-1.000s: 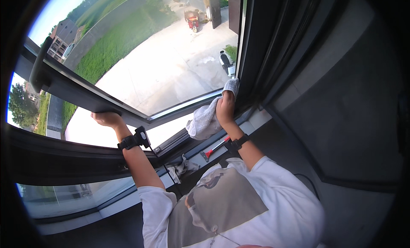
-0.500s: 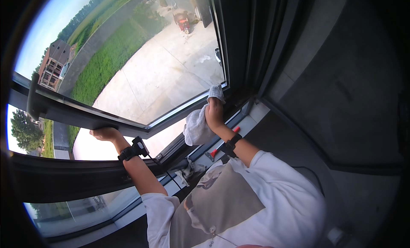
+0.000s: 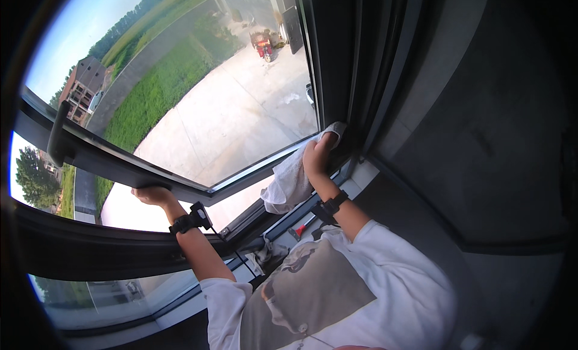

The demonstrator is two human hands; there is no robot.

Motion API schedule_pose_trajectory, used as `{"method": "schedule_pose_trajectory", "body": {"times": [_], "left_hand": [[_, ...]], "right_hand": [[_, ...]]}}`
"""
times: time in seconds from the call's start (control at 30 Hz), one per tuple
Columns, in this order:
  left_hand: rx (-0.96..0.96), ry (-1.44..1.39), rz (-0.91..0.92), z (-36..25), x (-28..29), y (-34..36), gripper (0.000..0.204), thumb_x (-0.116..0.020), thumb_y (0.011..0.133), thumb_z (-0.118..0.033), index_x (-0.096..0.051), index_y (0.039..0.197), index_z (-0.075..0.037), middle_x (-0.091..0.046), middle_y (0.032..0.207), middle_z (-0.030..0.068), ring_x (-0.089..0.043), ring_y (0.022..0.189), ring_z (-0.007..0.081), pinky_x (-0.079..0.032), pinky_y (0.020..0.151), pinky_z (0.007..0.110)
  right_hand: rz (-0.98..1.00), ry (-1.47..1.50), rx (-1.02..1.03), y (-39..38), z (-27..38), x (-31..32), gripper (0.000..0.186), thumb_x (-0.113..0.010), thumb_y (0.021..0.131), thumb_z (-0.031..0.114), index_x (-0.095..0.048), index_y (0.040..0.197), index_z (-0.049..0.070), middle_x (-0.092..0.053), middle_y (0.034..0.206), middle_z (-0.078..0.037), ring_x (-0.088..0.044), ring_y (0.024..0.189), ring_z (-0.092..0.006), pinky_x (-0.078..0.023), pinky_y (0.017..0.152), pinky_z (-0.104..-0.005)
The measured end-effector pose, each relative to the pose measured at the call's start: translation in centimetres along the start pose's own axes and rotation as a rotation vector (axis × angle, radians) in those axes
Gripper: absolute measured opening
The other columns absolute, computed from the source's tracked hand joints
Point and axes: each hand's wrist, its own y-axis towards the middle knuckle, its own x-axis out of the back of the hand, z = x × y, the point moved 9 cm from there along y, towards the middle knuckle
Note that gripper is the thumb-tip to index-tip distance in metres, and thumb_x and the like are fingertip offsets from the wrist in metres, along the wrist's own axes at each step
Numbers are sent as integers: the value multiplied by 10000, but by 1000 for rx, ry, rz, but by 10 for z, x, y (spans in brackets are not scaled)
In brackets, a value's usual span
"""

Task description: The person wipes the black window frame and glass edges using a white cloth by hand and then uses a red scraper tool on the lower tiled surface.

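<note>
A dark-framed window sash (image 3: 180, 190) with a glass pane (image 3: 205, 133) stands swung open in front of me. At its lower edge my left hand (image 3: 153, 195) is closed against the frame, its fingers partly hidden. My right hand (image 3: 317, 157) grips a whitish cloth (image 3: 286, 184) and presses one end of it onto the frame's lower right corner. The rest of the cloth hangs down to the left of that hand. A dark window handle (image 3: 58, 135) sticks out on the sash's left part.
On the sill below my right forearm lies a scraper with a red part (image 3: 297, 232), partly covered. Beside it is a crumpled grey rag (image 3: 269, 253). The fixed outer frame (image 3: 108, 244) runs below my left hand. A dark wall panel (image 3: 475, 127) stands at the right.
My right hand has moved right with the cloth, from the pane's lower corner onto the dark frame. The cloth now hangs longer. My left hand keeps its place on the sash.
</note>
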Motion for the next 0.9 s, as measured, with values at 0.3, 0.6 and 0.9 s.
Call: {"method": "schedule_pose_trajectory", "body": {"times": [0.3,0.6,0.9], "left_hand": [[57,41,6,-9,-8,-9,411,-318,882,-286,-537,973,50,-576,933,174,-569,769,255,-505,719,350],[12,21,36,-4,-3,-4,452,-282,896,-341,-532,964,29,-569,899,134,-548,770,233,-469,698,328],[-95,81,36,-16,-7,-12,402,-287,920,-270,-545,968,35,-564,859,98,-536,759,205,-453,701,305]], "right_hand": [[-177,35,612,33,130,28,477,-443,779,-54,-354,1240,-138,-387,1248,-354,-365,1202,-479,-272,1038,-457],[4,-67,633,19,39,23,243,-536,874,194,-510,966,-29,-534,939,-244,-499,904,-409,-373,811,-485],[-163,-256,1047,96,232,68,273,-534,888,203,-505,981,-52,-507,967,-269,-464,893,-430,-361,823,-488]]}}
